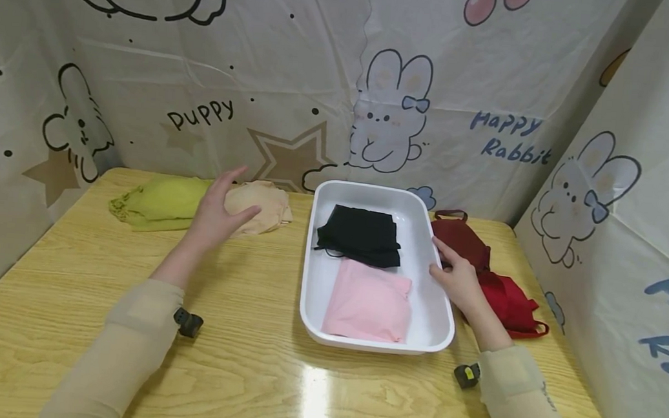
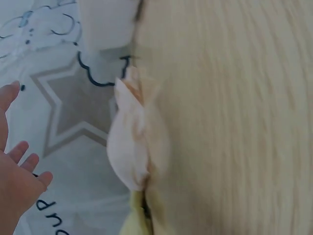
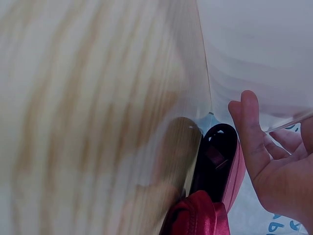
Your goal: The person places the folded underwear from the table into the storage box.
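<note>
My left hand (image 1: pixel 218 208) is raised with thumb and fingers spread, overlapping the inner ends of a yellow-green folded garment (image 1: pixel 166 202) and a pale peach folded garment (image 1: pixel 265 204). It holds nothing. In the left wrist view, its fingers stand apart from the peach cloth (image 2: pixel 134 142). My right hand (image 1: pixel 459 279) grips the right rim of a white plastic basin (image 1: pixel 428 325), thumb and fingers at the edge. Inside the basin lie a folded black garment (image 1: pixel 362 235) with a thin strap and, nearer me, a folded pink garment (image 1: pixel 370 302).
Right of the basin, a dark red bra (image 1: pixel 465 241) and a brighter red bra (image 1: pixel 508 304) lie on the wooden table (image 1: pixel 243 345), close to my right forearm. Printed cloth (image 1: pixel 286 69) hangs behind and along both sides. Both wrists carry small black cameras.
</note>
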